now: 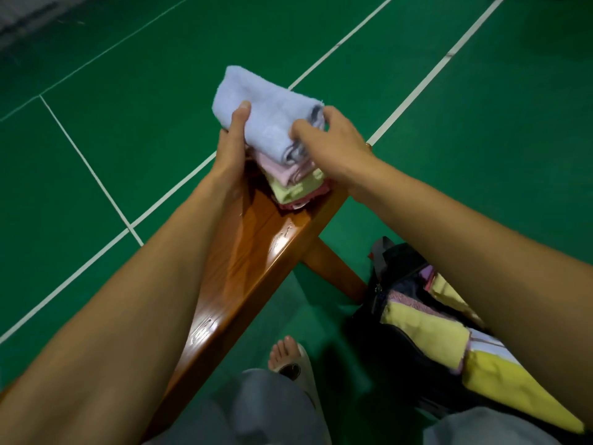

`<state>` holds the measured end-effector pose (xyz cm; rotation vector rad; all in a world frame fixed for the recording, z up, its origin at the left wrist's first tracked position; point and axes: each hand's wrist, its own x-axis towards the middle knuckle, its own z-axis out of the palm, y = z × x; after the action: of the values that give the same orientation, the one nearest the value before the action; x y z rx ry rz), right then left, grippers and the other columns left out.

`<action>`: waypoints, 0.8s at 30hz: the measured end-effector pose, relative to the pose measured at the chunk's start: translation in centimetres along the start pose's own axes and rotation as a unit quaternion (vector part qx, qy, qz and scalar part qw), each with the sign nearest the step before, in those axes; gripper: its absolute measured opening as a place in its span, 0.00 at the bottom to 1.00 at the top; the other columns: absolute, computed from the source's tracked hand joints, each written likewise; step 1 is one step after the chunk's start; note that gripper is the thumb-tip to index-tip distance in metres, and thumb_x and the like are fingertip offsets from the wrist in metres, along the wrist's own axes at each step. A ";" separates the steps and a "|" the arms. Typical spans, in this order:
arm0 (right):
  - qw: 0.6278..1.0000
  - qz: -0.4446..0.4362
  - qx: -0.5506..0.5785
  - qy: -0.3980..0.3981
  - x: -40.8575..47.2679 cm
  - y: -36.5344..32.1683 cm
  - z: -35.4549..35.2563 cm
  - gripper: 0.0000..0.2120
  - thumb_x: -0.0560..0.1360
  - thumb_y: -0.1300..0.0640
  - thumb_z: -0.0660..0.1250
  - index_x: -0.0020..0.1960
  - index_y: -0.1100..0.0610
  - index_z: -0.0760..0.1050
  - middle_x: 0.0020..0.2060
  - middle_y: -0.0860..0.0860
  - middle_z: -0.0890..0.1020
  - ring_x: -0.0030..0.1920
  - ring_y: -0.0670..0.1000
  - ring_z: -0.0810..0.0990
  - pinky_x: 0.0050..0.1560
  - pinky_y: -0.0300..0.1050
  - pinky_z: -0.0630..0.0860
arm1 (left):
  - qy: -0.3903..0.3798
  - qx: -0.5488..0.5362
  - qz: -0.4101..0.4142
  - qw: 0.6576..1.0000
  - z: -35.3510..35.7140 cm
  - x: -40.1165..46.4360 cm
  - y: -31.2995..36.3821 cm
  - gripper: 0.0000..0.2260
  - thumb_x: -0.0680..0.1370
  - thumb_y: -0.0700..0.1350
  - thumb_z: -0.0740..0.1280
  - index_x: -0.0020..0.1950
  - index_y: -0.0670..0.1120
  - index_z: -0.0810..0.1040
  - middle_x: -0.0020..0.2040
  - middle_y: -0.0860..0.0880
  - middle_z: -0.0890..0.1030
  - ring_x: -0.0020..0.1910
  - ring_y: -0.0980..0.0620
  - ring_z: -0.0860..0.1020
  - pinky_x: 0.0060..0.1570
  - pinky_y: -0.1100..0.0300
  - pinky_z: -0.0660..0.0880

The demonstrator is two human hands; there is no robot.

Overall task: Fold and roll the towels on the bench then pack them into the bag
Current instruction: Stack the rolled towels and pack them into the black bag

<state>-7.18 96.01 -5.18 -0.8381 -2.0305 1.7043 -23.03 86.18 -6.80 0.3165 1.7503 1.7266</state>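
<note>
A rolled light-blue towel (266,114) is held between both hands above the far end of the wooden counter (253,248). The left hand (231,146) is curled around the roll's left side, thumb laid over the top; its grip is wrapped on the towel. The right hand (333,139) is placed at the roll's right end, fingers bent over the layered edge; its grip is closed on the same towel.

Directly beneath the roll, a stack of folded towels (295,184) is seen on the counter: pink on top, pale green below, a reddish one at the bottom. Whether the roll touches the stack cannot be told.

On the green floor (128,91), right of the counter and nearer, a dark bag (404,345) lies unzipped, with yellow towels (426,335) seen inside. A sandalled foot (288,354) is seen near the counter's near end.
</note>
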 end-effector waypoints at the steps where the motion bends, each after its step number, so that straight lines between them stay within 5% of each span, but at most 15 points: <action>1: 1.000 0.010 0.001 -0.011 -0.7 0.1 -0.3 0.16 0.78 0.42 0.66 0.62 0.48 0.72 0.53 0.49 0.83 0.52 0.56 0.87 0.55 0.61 0.84 | -0.012 0.001 -0.014 1.000 0.2 -0.7 0.2 0.45 0.68 0.70 0.77 0.76 0.44 0.74 0.63 0.36 0.84 0.59 0.36 0.85 0.57 0.41 0.83; 6: 0.988 0.097 0.048 -0.106 -3.1 0.7 -2.6 0.22 0.74 0.37 0.68 0.63 0.47 0.72 0.50 0.51 0.87 0.47 0.56 0.88 0.47 0.59 0.86 | -0.045 0.026 -0.057 0.997 1.9 -4.0 0.1 0.31 0.81 0.65 0.66 0.69 0.39 0.80 0.54 0.37 0.87 0.46 0.44 0.88 0.38 0.55 0.83; 10: 0.974 0.147 0.091 -0.147 -3.9 2.2 -4.6 0.33 0.70 0.22 0.64 0.58 0.48 0.80 0.49 0.51 0.89 0.55 0.58 0.85 0.63 0.64 0.76 | -0.052 0.038 -0.070 0.996 2.6 -6.1 -0.8 0.29 0.82 0.62 0.67 0.70 0.39 0.79 0.36 0.45 0.85 0.32 0.49 0.84 0.29 0.61 0.78; 12: 0.957 0.166 0.155 -0.179 -4.4 3.0 -5.3 0.35 0.70 0.23 0.66 0.58 0.53 0.81 0.49 0.53 0.88 0.51 0.57 0.86 0.64 0.62 0.77 | -0.067 0.080 -0.051 0.993 3.0 -7.0 -1.4 0.30 0.80 0.63 0.70 0.73 0.43 0.78 0.45 0.45 0.88 0.37 0.49 0.84 0.33 0.60 0.78; 15: 0.929 0.171 0.260 -0.199 -5.7 4.4 -6.7 0.24 0.78 0.35 0.67 0.56 0.56 0.80 0.44 0.54 0.86 0.42 0.54 0.85 0.44 0.45 0.82 | -0.064 0.128 0.049 0.989 4.6 -8.6 -2.2 0.23 0.83 0.55 0.68 0.72 0.41 0.75 0.52 0.38 0.85 0.37 0.55 0.84 0.32 0.63 0.78; 17: 0.930 0.152 0.277 -0.187 -7.0 5.9 -7.8 0.19 0.81 0.40 0.65 0.53 0.57 0.80 0.40 0.53 0.85 0.38 0.51 0.84 0.34 0.39 0.78 | -0.072 0.152 0.090 0.982 5.7 -8.8 -3.1 0.27 0.81 0.57 0.72 0.74 0.44 0.73 0.61 0.42 0.85 0.52 0.51 0.87 0.46 0.56 0.84; 20: 0.928 0.128 0.308 -0.165 -9.1 8.7 -9.5 0.17 0.79 0.42 0.68 0.45 0.56 0.81 0.37 0.54 0.84 0.37 0.52 0.82 0.36 0.45 0.73 | -0.087 0.198 0.098 0.971 7.8 -9.4 -4.5 0.41 0.71 0.67 0.78 0.75 0.47 0.70 0.67 0.47 0.82 0.62 0.46 0.84 0.57 0.43 0.83; 24: 0.915 0.168 0.344 -0.128 -11.8 14.0 -11.9 0.14 0.72 0.45 0.73 0.43 0.56 0.83 0.38 0.58 0.81 0.37 0.55 0.80 0.36 0.48 0.71 | -0.126 0.196 0.072 0.970 11.2 -10.8 -9.7 0.39 0.73 0.65 0.78 0.76 0.50 0.67 0.69 0.48 0.80 0.65 0.49 0.83 0.59 0.45 0.83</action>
<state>12.08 98.85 -15.16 -0.7604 -1.2711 2.6045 -5.58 87.81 -12.23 0.8172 1.9035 1.3505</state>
